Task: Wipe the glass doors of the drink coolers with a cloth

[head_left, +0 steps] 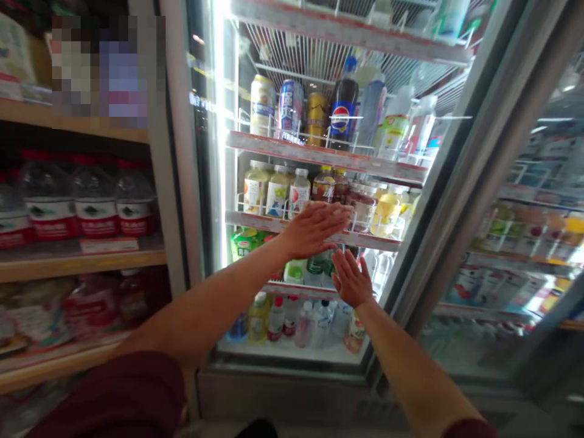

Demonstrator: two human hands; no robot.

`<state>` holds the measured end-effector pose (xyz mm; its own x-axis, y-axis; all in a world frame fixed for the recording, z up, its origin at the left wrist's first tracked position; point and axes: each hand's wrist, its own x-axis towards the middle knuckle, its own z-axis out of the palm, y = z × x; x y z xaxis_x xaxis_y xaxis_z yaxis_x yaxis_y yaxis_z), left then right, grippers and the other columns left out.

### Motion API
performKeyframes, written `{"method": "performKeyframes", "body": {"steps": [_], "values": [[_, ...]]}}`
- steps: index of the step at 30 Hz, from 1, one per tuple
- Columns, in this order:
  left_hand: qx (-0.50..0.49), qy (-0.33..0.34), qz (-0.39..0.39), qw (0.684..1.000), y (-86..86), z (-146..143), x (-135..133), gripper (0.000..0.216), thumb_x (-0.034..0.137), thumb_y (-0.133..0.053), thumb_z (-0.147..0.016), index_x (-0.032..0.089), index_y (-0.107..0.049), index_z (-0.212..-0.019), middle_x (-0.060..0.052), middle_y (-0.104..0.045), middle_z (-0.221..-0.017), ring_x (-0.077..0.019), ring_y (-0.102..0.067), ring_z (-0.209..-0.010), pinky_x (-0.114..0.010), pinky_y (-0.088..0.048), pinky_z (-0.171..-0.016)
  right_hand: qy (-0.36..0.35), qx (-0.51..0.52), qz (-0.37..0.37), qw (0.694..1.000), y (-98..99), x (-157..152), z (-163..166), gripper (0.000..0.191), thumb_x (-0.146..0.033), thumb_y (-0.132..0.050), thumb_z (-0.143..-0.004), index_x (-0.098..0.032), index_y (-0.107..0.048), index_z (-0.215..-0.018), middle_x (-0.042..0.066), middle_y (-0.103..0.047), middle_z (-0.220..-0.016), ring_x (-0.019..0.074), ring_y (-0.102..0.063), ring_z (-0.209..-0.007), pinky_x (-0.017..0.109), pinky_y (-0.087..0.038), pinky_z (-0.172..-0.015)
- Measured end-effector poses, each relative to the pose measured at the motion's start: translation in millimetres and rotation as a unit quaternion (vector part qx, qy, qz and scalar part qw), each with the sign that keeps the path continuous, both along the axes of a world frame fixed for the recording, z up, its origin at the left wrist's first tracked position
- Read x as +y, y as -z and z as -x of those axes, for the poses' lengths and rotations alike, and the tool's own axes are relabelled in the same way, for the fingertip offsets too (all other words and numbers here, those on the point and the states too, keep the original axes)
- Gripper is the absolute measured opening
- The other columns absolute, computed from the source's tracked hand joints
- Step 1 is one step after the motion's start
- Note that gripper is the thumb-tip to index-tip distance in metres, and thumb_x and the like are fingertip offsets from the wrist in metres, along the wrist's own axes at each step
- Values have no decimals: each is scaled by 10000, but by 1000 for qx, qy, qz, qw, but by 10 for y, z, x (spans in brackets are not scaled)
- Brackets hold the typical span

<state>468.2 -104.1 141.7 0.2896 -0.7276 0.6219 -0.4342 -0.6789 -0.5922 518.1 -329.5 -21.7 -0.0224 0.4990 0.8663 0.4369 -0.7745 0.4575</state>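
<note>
Both my hands are stretched out in front of a lit drinks cooler (283,365). My left hand (317,230) is open, with its fingers straight and close together, pointing right in front of the shelf of juice bottles (276,191). Lower and to the right, my right hand (353,278) is open with its fingers apart, pointing up and left. Nothing is held in either hand. Whether they touch the glass I cannot tell. A dark cola bottle (343,106) with a blue cap stands above them, beside several cans (290,106).
Small bottles (276,319) line the cooler's bottom. At left, a wooden shelf (82,266) holds large red-capped water bottles (93,201). A metal door frame (438,255) slants along the right side, with another drinks cooler (497,286) beyond it. A blurred patch hides part of the upper left.
</note>
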Motion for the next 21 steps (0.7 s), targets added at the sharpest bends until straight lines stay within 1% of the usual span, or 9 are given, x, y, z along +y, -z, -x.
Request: {"method": "performKeyframes", "body": {"steps": [2, 6, 9, 12, 14, 16, 18, 20, 21], "values": [[-8, 3, -19, 1000, -129, -2, 15, 563, 487, -330, -1041, 291, -289, -1567, 24, -310, -1643, -164, -150, -1553, -394, -73, -1282, -3, -1, 0, 1000, -4, 2, 3, 654, -325, -511, -993, -176, -282, -1587, 89, -610, -1430, 211, -423, -1457, 427, -55, -1288], [-72, -57, 164, 982, -450, 28, 112, 570, 415, -287, -1052, 237, -238, -1591, -31, -247, -1667, -219, -87, -1564, -458, -42, -1276, -7, -1, -1, 1000, -5, 4, 6, 654, -313, -512, -991, -184, -280, -1588, 87, -606, -1432, 203, -415, -1462, 419, -53, -1288], [-88, -66, 199, 974, -193, 18, 82, 617, 426, -332, -1037, 201, -217, -1600, -68, -217, -1673, -258, -26, -1569, -485, -47, -1273, -7, -1, -2, 1000, 0, 5, 3, 646, -312, -512, -992, -187, -289, -1586, 89, -607, -1431, 209, -434, -1451, 423, -54, -1287], [-36, -11, 7, 999, 246, 8, 93, 625, 482, -407, -1012, 261, -273, -1580, -29, -275, -1657, -213, -110, -1563, -433, -91, -1282, -9, -1, -1, 1000, -1, 8, 3, 646, -310, -499, -998, -181, -275, -1590, 96, -609, -1428, 220, -461, -1432, 435, -62, -1285], [-7, -4, -63, 998, 332, 41, 210, 590, 489, -412, -1014, 293, -312, -1562, 1, -334, -1632, -180, -183, -1548, -404, -113, -1283, -10, -2, -2, 1000, -4, 10, 4, 648, -307, -491, -1001, -179, -262, -1593, 98, -616, -1420, 220, -474, -1422, 435, -67, -1284], [-28, -45, 21, 998, 218, 114, 418, 546, 445, -372, -1038, 269, -338, -1553, -13, -362, -1618, -192, -197, -1545, -446, -109, -1286, -9, -3, -3, 1000, -7, 12, 5, 655, -308, -497, -997, -180, -259, -1594, 95, -622, -1415, 214, -470, -1425, 430, -66, -1285], [-80, -102, 197, 972, 77, 202, 659, 521, 371, -320, -1058, 202, -344, -1550, -58, -336, -1628, -226, -171, -1551, -520, -104, -1280, -6, -5, -5, 1000, -8, 13, 6, 653, -310, -510, -990, -184, -279, -1588, 89, -625, -1413, 209, -456, -1435, 428, -66, -1285], [-118, -150, 333, 923, 117, 278, 852, 535, 324, -296, -1059, 123, -317, -1553, -106, -250, -1657, -264, -117, -1559, -566, -115, -1269, -4, -6, -4, 1000, -7, 14, 9, 626, -316, -512, -989, -188, -326, -1573, 83, -622, -1417, 207, -448, -1440, 424, -65, -1286], [-124, -165, 354, 912, 233, 306, 917, 556, 334, -313, -1052, 94, -307, -1554, -126, -215, -1665, -281, -87, -1561, -568, -127, -1265, -4, -5, -4, 1000, -7, 14, 12, 603, -318, -507, -991, -190, -357, -1561, 80, -621, -1419, 206, -447, -1441, 421, -63, -1287]]}}
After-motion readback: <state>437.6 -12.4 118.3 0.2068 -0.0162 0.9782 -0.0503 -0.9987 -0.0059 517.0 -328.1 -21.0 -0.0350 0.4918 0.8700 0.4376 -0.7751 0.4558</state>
